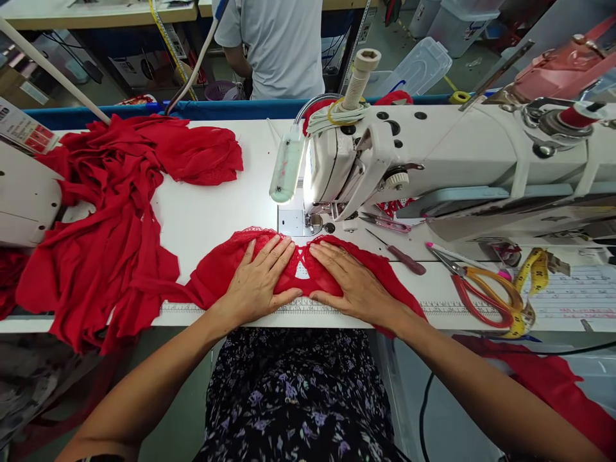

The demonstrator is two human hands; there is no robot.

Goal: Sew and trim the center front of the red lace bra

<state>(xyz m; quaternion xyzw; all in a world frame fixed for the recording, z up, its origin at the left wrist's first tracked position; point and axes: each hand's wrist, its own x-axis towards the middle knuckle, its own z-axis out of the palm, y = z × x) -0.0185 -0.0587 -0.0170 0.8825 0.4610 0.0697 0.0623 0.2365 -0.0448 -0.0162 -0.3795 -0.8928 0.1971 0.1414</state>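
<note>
A red lace bra [310,285] lies spread along the front of the white sewing table, with a small gap at its middle where white shows through. My left hand [262,276] rests flat on its left cup, fingers stretched out. On the right cup my right hand [353,282] lies flat too, its fingers extended toward the middle. Just beyond the bra stand the presser foot and needle area [314,221] of a white sewing machine [409,147]. From the left cup, red fabric runs to a large heap of red pieces [115,212].
Right of the machine lie a screwdriver [407,260], thread snips [387,222], scissors [481,289], a yellow tape measure [532,273] and a written sheet [575,298]. A ruler strip [443,309] follows the table's front edge. A person [283,48] is beyond the table.
</note>
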